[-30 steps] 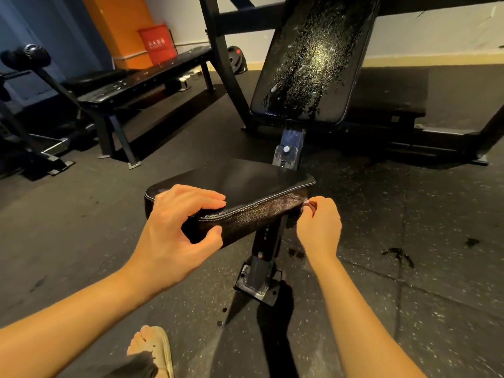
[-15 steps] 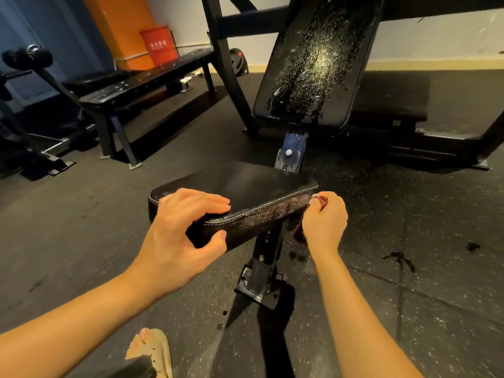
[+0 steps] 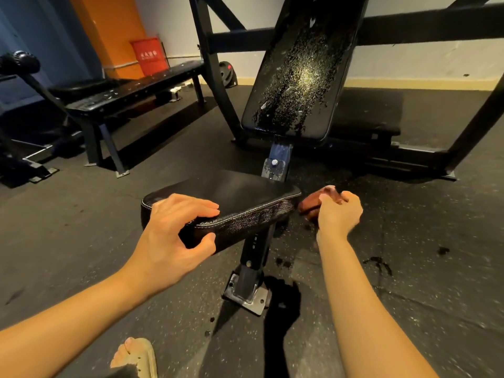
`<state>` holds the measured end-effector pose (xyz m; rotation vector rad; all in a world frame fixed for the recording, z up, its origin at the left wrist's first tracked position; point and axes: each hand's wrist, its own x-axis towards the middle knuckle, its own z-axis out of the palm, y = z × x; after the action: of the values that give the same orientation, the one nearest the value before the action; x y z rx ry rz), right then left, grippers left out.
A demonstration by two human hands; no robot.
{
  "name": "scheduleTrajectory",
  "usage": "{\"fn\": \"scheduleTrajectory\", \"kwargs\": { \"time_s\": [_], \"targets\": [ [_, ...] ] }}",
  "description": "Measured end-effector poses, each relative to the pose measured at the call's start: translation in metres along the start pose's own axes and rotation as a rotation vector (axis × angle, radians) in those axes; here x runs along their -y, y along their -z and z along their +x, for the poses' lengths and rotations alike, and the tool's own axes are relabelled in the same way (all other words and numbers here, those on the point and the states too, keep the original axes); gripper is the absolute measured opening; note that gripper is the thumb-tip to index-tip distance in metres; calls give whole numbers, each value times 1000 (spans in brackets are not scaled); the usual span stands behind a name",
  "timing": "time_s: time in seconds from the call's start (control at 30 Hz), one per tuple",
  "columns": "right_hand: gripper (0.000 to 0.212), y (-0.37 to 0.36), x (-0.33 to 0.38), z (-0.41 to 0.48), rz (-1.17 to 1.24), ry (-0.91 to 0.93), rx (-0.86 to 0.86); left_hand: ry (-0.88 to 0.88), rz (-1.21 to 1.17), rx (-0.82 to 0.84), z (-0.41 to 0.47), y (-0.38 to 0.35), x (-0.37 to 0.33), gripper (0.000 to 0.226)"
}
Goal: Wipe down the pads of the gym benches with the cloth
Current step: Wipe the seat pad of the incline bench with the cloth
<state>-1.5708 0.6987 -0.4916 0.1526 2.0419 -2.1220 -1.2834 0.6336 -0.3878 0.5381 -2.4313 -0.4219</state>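
Wiping the seat pad (image 3: pixel 234 190) of the bench

Left hand (image 3: pixel 174 236) grips the pad's near edge; right hand (image 3: pixel 338 214) holds a bunched brown cloth (image 3: pixel 311 204) beside its right corner.

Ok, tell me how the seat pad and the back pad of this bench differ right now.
The seat pad lies nearly flat; the back pad stands steeply tilted behind it. The seat pad's top looks smooth and dull, while the back pad is covered in glistening specks. The left hand grips the seat pad's front edge; nothing touches the back pad. Both are black and padded.
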Motion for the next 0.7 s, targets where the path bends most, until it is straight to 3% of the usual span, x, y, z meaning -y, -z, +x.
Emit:
{"fn": "scheduleTrajectory", "kwargs": {
  "time_s": [0.03, 0.07, 0.2, 0.4, 0.7],
  "targets": [
    [10, -7, 3, -6, 62, -75, 58, -1, 3, -2, 0, 0, 0, 40],
    [19, -12, 4, -12, 67, -99, 92, -2, 5, -1, 0, 0, 0, 40],
    [13, -17, -10, -24, 7, -49, 186, -11, 0, 10, 0, 1, 2, 38],
    [41, 3, -19, -52, 138, -4, 401, -33, -10, -1, 0, 0, 6, 37],
    [32, 20, -1, -112, 221, 77, 622, -15, -31, 12, 0, 2, 8, 43]
  ]
}}
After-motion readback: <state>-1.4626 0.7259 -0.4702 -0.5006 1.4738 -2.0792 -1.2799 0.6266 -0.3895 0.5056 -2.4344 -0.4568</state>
